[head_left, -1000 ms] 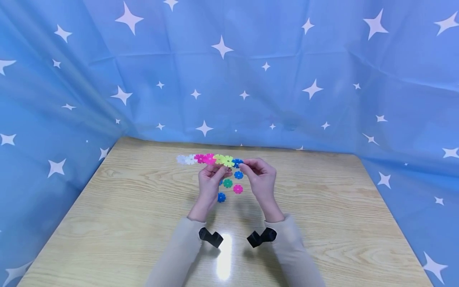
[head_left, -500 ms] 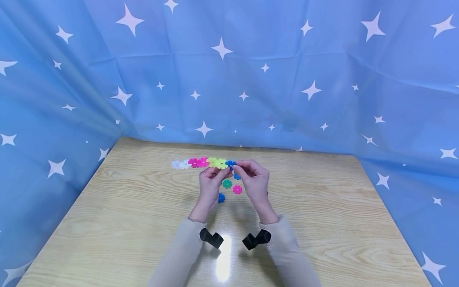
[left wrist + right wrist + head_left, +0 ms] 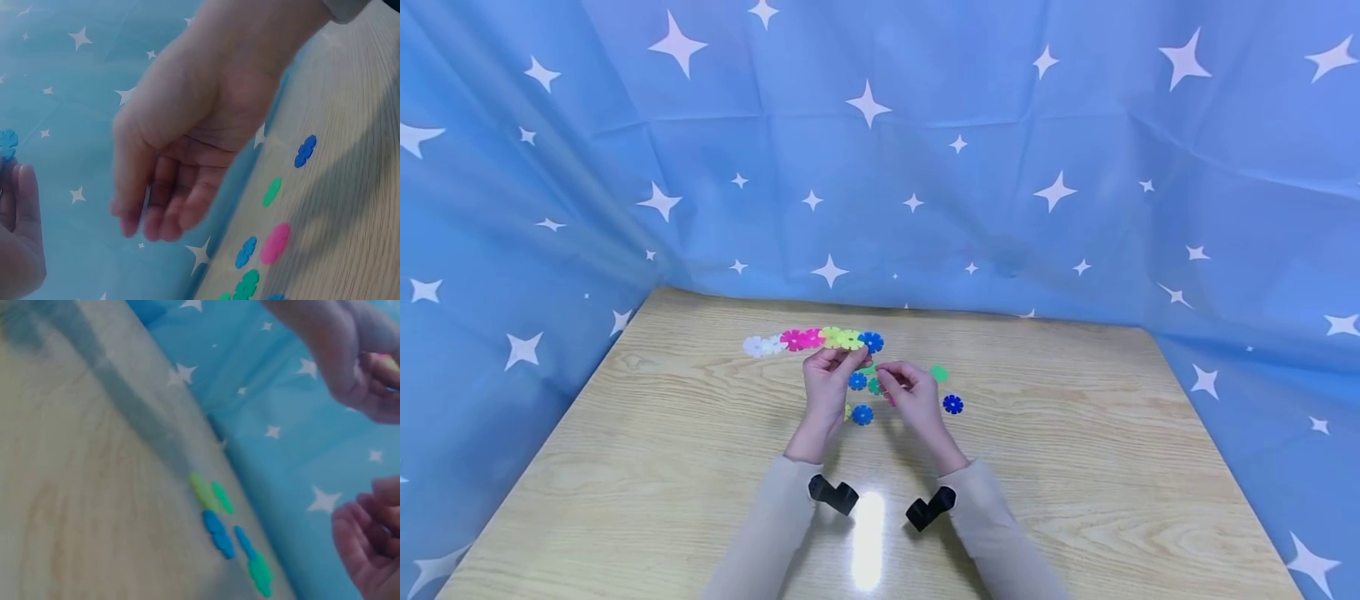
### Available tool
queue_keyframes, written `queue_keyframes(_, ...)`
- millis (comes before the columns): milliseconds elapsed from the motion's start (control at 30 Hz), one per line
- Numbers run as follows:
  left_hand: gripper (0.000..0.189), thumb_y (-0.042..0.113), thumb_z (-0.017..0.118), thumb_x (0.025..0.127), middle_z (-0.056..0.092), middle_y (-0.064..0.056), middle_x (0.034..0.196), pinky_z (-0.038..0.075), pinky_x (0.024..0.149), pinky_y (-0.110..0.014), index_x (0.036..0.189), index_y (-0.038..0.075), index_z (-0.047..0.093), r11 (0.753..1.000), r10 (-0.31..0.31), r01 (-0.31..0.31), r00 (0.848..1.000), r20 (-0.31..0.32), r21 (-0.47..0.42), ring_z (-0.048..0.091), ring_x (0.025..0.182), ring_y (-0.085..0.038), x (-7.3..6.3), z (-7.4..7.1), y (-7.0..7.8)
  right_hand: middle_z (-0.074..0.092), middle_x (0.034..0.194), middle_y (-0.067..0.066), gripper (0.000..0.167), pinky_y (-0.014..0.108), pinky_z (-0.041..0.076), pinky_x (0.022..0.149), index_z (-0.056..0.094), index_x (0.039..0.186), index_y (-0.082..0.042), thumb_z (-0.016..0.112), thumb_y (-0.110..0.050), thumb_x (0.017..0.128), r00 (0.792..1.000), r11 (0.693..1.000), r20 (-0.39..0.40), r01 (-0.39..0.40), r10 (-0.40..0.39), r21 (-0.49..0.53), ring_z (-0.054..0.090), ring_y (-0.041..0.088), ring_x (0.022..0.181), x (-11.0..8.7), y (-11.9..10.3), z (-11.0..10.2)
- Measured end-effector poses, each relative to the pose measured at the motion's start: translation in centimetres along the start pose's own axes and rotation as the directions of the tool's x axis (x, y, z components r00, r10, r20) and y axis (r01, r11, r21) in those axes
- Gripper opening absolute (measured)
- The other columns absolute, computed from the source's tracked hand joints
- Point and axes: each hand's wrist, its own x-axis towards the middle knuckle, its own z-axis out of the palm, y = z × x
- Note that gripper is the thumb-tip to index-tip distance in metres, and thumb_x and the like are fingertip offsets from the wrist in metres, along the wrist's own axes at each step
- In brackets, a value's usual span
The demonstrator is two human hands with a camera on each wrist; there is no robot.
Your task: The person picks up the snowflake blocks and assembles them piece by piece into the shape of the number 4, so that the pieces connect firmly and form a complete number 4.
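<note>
A row of interlocked snowflake discs [image 3: 793, 340] is pinched by my left hand [image 3: 827, 385] above the table, near its right end. White, pink and yellow discs make up the row, ending in a blue disc [image 3: 871, 342] on the right. Just below and right of that end is my right hand [image 3: 917, 400], apart from the row, its fingers loosely bent. In the left wrist view, the right hand [image 3: 187, 137] has nothing visible between its fingers. At that view's left edge, my left hand [image 3: 19, 244] appears beside a blue disc [image 3: 7, 144].
On the wooden table [image 3: 662, 467] lie loose discs, including a blue disc [image 3: 862, 415], a light green disc [image 3: 939, 374] and a dark blue disc [image 3: 952, 404]. My right hand partly covers others. A starry blue cloth [image 3: 880, 167] hangs behind the table.
My right hand has let go of the blue disc at the row's end and dropped toward the table. The row has shifted left in my left hand's grip.
</note>
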Motion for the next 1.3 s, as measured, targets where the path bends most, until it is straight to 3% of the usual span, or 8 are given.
queue_keyframes(233,0.008,-0.007,0.062,0.085,0.065,0.003,0.069,0.056,0.067,-0.022,0.084,-0.015,0.062,0.968,-0.101,0.085,0.993,0.053,0.234,0.064,0.063,-0.008,0.4,-0.7,0.5,0.067,0.087,0.014,0.015,0.025,0.053,0.066,0.067,0.098,0.006,0.066,-0.002,0.085,0.991,0.974,0.128,0.075,-0.048,-0.215,0.061,0.019,0.075,-0.1,2.5,0.8)
queue_keyframes(400,0.009,-0.004,0.058,0.089,0.064,-0.01,0.076,0.056,0.071,-0.027,0.083,-0.011,0.056,0.906,-0.179,0.099,0.971,0.16,0.41,0.064,0.069,-0.015,0.7,-1.4,1.5,0.066,0.089,0.009,0.018,0.028,0.053,0.069,0.068,0.098,0.001,0.071,-0.005,0.082,0.978,0.908,0.208,0.091,-0.004,-0.41,0.06,0.019,0.079,-0.3,3.5,1.2)
queue_keyframes(600,0.005,-0.005,0.054,0.09,0.061,-0.02,0.08,0.058,0.07,-0.037,0.088,-0.009,0.053,0.846,-0.221,0.042,0.935,0.277,0.532,0.064,0.071,-0.029,1.0,-2.3,2.8,0.062,0.089,0.009,0.025,0.029,0.053,0.07,0.067,0.1,0.002,0.074,-0.01,0.079,0.962,0.837,0.272,0.143,0.008,-0.528,0.06,0.02,0.08,-0.3,3.6,1.7)
queue_keyframes(700,0.005,-0.004,0.055,0.089,0.06,-0.018,0.077,0.057,0.064,-0.037,0.087,-0.008,0.053,0.801,-0.231,-0.033,0.905,0.358,0.598,0.063,0.067,-0.027,1.1,-2.8,3.5,0.061,0.088,0.007,0.027,0.028,0.052,0.07,0.067,0.1,0.001,0.076,-0.012,0.078,0.956,0.804,0.291,0.152,0.027,-0.575,0.058,0.019,0.08,-0.3,3.4,1.9)
queue_keyframes(833,0.004,-0.003,0.055,0.088,0.057,-0.011,0.072,0.056,0.058,-0.035,0.085,-0.005,0.053,0.739,-0.259,-0.14,0.843,0.471,0.659,0.059,0.063,-0.022,1.4,-3.4,4.4,0.059,0.087,0.004,0.026,0.026,0.051,0.069,0.068,0.097,-0.001,0.078,-0.014,0.077,0.95,0.769,0.308,0.155,0.056,-0.62,0.056,0.016,0.079,-0.2,3.2,2.1)
queue_keyframes(1000,0.005,-0.004,0.055,0.085,0.054,-0.004,0.067,0.048,0.053,-0.023,0.082,0.0,0.053,0.64,-0.254,-0.302,0.785,0.565,0.707,0.052,0.059,-0.014,1.7,-4.1,5.4,0.059,0.085,0.004,0.022,0.026,0.05,0.067,0.069,0.091,-0.002,0.079,-0.015,0.076,0.942,0.754,0.331,0.178,0.056,-0.632,0.056,0.016,0.077,-0.2,2.9,2.3)
queue_keyframes(1200,0.007,-0.003,0.055,0.084,0.05,0.0,0.066,0.039,0.05,-0.021,0.082,0.003,0.052,0.544,-0.247,-0.372,0.786,0.567,0.752,0.045,0.058,-0.01,1.7,-4.9,6.5,0.058,0.086,0.004,0.024,0.024,0.05,0.067,0.068,0.09,-0.002,0.08,-0.015,0.074,0.927,0.75,0.361,0.167,0.101,-0.64,0.055,0.015,0.077,-0.1,2.5,2.5)
queue_keyframes(1300,0.007,-0.005,0.055,0.084,0.051,-0.001,0.065,0.04,0.048,-0.021,0.082,0.002,0.052,0.533,-0.248,-0.366,0.794,0.555,0.763,0.049,0.056,-0.012,1.8,-5.2,7.1,0.056,0.084,0.004,0.022,0.024,0.049,0.064,0.066,0.087,-0.002,0.08,-0.013,0.074,0.925,0.754,0.355,0.137,0.135,-0.642,0.053,0.015,0.074,0.0,2.3,2.6)
